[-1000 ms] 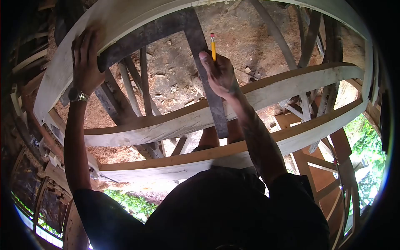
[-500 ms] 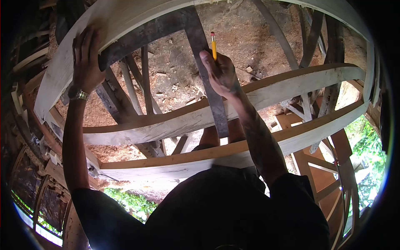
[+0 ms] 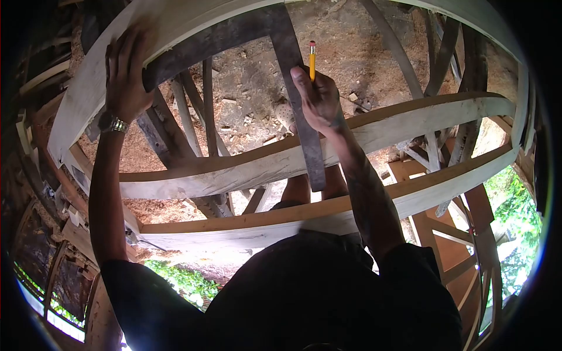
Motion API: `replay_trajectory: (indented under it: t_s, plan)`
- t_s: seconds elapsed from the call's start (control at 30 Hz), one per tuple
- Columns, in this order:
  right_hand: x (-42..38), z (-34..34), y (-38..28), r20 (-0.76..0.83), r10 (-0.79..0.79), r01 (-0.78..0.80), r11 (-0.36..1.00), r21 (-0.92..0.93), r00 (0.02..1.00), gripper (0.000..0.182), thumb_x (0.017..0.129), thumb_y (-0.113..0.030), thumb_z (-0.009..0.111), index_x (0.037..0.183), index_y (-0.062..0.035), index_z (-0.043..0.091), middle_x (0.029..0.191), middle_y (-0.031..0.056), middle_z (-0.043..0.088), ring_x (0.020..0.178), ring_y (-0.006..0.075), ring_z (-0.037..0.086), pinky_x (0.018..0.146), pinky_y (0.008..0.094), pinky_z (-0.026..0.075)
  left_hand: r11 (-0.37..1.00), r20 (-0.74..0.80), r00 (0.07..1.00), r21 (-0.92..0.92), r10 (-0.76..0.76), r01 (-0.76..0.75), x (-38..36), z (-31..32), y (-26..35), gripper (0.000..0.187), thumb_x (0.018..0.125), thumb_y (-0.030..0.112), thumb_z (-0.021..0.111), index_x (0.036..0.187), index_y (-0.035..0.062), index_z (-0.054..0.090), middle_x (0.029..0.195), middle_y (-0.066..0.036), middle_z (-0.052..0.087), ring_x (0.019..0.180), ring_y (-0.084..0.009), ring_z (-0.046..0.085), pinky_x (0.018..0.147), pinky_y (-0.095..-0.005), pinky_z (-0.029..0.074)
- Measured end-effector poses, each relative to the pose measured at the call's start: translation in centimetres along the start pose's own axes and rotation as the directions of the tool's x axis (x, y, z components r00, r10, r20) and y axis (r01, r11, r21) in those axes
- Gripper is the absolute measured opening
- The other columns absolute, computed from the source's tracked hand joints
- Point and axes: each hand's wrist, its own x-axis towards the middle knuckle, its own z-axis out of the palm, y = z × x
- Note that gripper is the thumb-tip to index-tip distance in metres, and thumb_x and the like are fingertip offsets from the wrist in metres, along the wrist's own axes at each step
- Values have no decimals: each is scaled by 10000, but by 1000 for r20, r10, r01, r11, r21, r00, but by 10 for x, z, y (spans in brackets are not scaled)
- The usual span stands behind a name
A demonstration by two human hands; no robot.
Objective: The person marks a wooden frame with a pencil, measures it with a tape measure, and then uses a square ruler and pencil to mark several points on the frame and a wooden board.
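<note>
A dark L-shaped carpenter's square (image 3: 213, 42) lies along the inner edge of a pale curved timber (image 3: 88, 96), its longer leg reaching down toward my body. My left hand (image 3: 127, 88), a watch on its wrist, rests with fingers stretched flat over the timber; its palm side touches the short leg's end, and its thumb is hidden. My right hand (image 3: 319, 102) is closed around a yellow pencil (image 3: 312, 65), eraser end up, with the thumb against the long leg of the square. The pencil's tip is hidden in the hand.
Two curved beams, an upper one (image 3: 234, 174) and a lower one (image 3: 257, 224), cross between me and the outer timber. Dark slanting posts (image 3: 167, 131) stand below. Wood shavings and offcuts (image 3: 252, 117) litter the ground. A brown wooden frame (image 3: 448, 251) is at right.
The square and my right hand with the pencil have shifted slightly to the right. My left hand has moved a little right and down, its fingers still on the timber.
</note>
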Motion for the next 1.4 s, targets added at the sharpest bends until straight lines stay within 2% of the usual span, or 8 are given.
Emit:
replay_trajectory:
  t_s: [0.2,0.3,0.4,0.6,0.7,0.83,1.17,1.4]
  plan:
    - [0,0,6,-11,81,-79,992,99,997,404,1073,-325,587,774,-58,537,582,-45,424,534,61,481,521,307,504,1000,3,1000,-5,-2,2,0,1,0,892,767,96,809,1550,70,382,1603,-159,363,1463,-445,329,1233,-567,276]
    - [5,-12,-4,-25,-31,16,888,-460,999,364,1052,-257,623,756,-48,589,599,6,511,550,113,530,532,322,474,1000,25,999,-12,-26,26,-2,0,1,940,721,63,817,1554,86,381,1620,-141,338,1472,-443,311,1236,-558,281]
    - [-6,-7,-22,-280,-309,170,887,-428,909,350,1038,-246,616,771,-22,648,660,73,596,574,161,564,540,336,445,999,16,999,-6,-34,34,-3,3,1,989,675,39,825,1556,102,381,1636,-122,317,1480,-440,296,1237,-547,287]
    - [-64,-57,-39,-297,-636,341,684,-645,713,433,1089,-286,402,917,11,667,824,117,664,702,247,623,637,349,477,1000,-66,998,-13,-7,6,-7,12,-2,956,709,82,837,1551,116,386,1632,-113,337,1472,-404,333,1233,-526,306]
    - [-126,-62,-34,-311,-330,123,836,-535,891,310,1038,-223,558,946,43,688,844,148,699,682,255,647,624,350,514,1000,-82,997,27,3,-1,-8,15,-5,901,760,95,817,1552,116,389,1616,-122,364,1456,-405,361,1216,-520,332]
    - [-155,-42,-23,-123,-468,260,669,-696,875,200,884,-53,726,1043,67,709,963,195,729,809,327,704,708,386,566,999,-68,997,29,29,-27,-8,18,-8,883,780,88,803,1559,133,389,1596,-121,407,1447,-334,401,1177,-498,365]
    - [-173,-25,-15,-58,-455,304,679,-668,889,358,803,35,646,1153,101,676,1057,230,720,952,395,698,841,440,571,995,-14,998,82,-54,55,-24,35,-30,958,756,171,833,1588,194,358,1568,-112,444,1423,-328,431,1143,-497,404]
    - [-175,-25,-16,-83,-415,270,718,-642,906,330,814,54,625,1134,110,679,1019,234,723,923,387,707,821,432,576,966,81,993,253,-83,60,-35,48,-60,737,795,276,791,1463,191,493,1325,-150,620,1206,-367,605,949,-498,544]
